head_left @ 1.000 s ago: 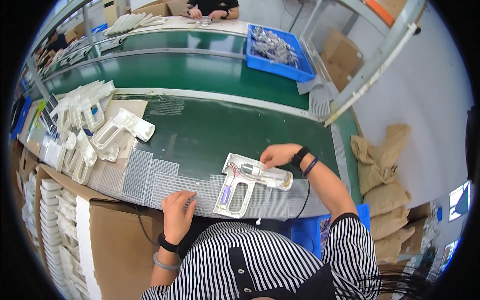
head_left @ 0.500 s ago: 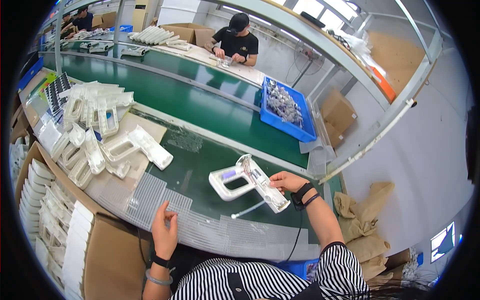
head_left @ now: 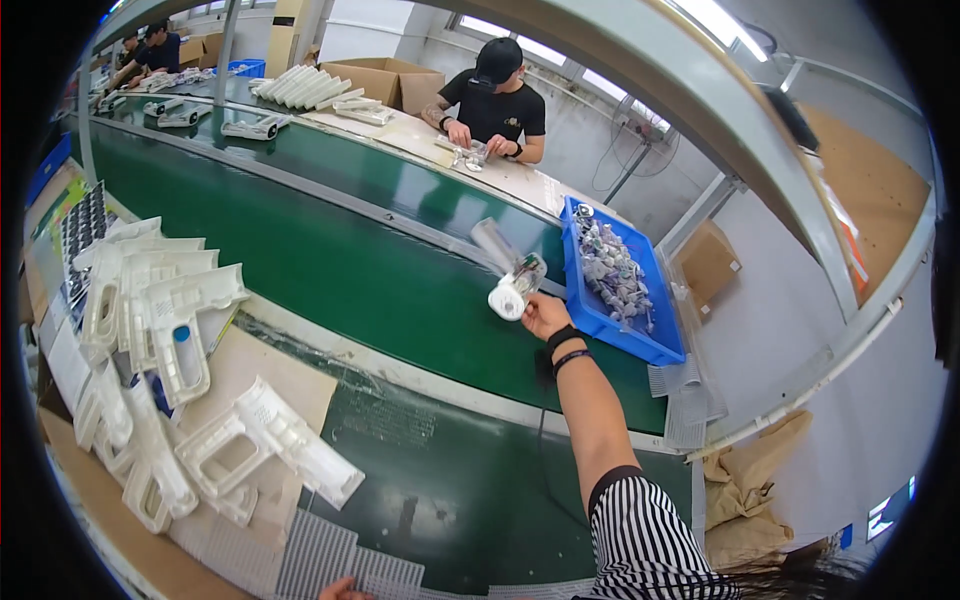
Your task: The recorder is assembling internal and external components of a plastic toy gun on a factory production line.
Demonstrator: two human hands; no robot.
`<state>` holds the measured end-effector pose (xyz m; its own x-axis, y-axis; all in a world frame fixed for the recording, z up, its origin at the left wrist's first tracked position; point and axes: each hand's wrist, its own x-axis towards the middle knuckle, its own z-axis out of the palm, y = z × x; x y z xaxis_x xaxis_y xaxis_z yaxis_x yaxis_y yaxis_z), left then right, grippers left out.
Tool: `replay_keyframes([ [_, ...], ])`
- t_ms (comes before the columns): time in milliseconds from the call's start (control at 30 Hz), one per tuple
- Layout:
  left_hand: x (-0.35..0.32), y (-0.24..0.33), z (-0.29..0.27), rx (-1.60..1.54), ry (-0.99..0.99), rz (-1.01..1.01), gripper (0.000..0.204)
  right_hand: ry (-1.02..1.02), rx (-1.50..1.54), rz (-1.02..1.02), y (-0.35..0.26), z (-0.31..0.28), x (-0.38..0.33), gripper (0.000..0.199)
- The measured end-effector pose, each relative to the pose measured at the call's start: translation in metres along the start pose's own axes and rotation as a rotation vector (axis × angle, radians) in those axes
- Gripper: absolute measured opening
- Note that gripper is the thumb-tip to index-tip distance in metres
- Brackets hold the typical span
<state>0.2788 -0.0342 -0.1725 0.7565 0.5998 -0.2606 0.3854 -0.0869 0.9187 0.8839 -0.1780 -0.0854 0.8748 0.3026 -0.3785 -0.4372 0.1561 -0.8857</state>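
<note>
My right hand reaches over the far green belt, its fingers closed on a white plastic handheld-device housing. A round end of the housing faces me and its far part is blurred. Only some fingers of my left hand show at the lower edge; they look loosely stretched, with nothing seen in them, near ribbed clear plastic sheets. Left of centre on the near bench, one white housing shell lies apart from a pile of similar shells.
A blue bin of small white parts stands just right of my right hand. Across the green belt a co-worker handles small parts. A metal shelf frame crosses the upper right. More housings lie on the far belt.
My right hand has carried the housing away from me, from the near bench to over the far belt, and the housing has turned. My left hand has dropped almost out of view.
</note>
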Motion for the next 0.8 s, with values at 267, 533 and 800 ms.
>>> replay_keyframes([
  [267,0.070,-0.020,0.019,-0.092,-0.041,-0.038,0.026,0.236,0.171,-0.097,-0.021,0.002,0.131,0.004],
  [533,0.080,-0.042,0.054,-0.239,-0.025,-0.103,0.024,0.323,0.049,-0.140,-0.031,0.016,0.184,0.025],
  [800,0.070,-0.030,0.057,-0.306,0.017,-0.039,0.024,-0.046,-0.358,-0.025,-0.030,0.076,0.158,0.032],
])
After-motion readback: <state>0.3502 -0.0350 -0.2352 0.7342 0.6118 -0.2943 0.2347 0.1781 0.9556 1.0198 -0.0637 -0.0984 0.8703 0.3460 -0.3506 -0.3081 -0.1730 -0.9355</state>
